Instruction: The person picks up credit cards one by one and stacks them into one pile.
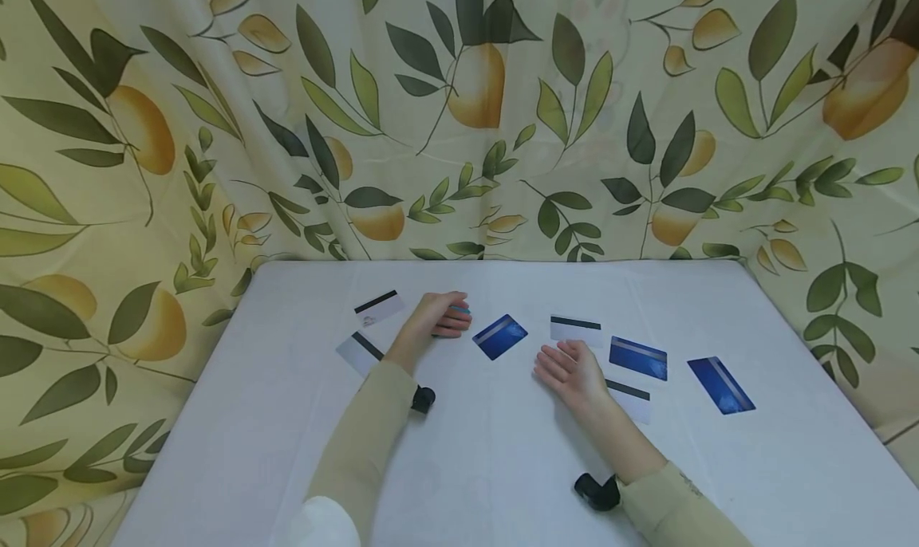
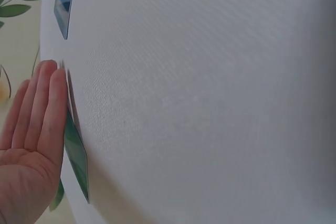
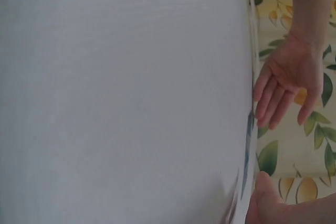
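Observation:
My left hand lies over the table beside a green card, its fingers straight in the left wrist view. Only slivers of that card show around the hand from the head view. To its right lies a blue card with a silver stripe. My right hand is palm up with loosely extended fingers and holds nothing. Just behind its fingertips is a white card with a black stripe. Another white card is partly hidden by this hand.
Right of the right hand lie two more blue cards, one nearer and one farther out. Two pale cards with black stripes, one behind and one in front, lie left of the left hand. A patterned curtain hangs behind the white table.

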`<state>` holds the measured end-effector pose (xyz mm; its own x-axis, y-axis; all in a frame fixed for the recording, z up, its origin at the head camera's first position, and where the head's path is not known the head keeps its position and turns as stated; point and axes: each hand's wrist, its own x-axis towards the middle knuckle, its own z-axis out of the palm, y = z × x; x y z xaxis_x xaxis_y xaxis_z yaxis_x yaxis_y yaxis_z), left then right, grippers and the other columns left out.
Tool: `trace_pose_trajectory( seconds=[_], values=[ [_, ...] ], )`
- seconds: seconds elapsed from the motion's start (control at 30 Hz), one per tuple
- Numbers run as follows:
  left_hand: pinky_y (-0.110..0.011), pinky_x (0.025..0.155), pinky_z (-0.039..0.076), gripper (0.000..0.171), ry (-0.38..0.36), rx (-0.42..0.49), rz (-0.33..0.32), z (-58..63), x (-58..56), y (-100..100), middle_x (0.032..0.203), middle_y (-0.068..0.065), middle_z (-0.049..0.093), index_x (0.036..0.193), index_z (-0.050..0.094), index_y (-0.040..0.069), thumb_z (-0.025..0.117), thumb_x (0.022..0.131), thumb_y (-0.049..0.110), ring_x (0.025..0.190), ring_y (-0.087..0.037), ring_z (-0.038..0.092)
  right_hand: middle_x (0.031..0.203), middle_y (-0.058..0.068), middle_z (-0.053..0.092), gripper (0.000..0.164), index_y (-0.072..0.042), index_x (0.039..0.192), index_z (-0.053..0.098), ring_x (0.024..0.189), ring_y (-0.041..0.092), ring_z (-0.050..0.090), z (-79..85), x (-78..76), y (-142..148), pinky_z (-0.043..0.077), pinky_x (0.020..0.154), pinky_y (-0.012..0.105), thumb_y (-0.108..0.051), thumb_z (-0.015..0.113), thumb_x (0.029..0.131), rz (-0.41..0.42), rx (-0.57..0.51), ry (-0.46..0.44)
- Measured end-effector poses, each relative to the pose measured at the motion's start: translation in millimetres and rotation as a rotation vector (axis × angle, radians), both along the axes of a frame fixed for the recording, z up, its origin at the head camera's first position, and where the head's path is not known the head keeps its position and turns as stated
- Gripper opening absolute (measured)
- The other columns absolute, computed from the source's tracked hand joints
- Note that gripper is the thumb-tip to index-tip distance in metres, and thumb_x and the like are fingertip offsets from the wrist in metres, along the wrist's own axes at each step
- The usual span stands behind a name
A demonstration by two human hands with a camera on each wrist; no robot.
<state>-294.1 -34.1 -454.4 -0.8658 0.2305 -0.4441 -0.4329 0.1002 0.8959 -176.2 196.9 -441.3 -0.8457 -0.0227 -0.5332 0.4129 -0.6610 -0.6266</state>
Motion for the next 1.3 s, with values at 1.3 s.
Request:
trace_pose_trajectory(
  seconds=[1.3],
  values=[
    [-0.037, 0.074, 0.056, 0.057, -0.177, 0.024, -0.148, -6.6, -2.7, 14.4, 0.098, -0.017, 0.067, 0.113, 0.058, -0.002, 0.048, 0.088, 0.048, 0.086, -0.024, 0.067, 0.146, 0.017, 0.028, 0.056, -0.004, 0.145, 0.009, 0.13, 0.027, 0.035, -14.0, -10.9, -44.5, 0.032, 0.104, 0.05, -0.032, 0.023, 0.099, -0.046, 0.027, -0.057]
  ],
)
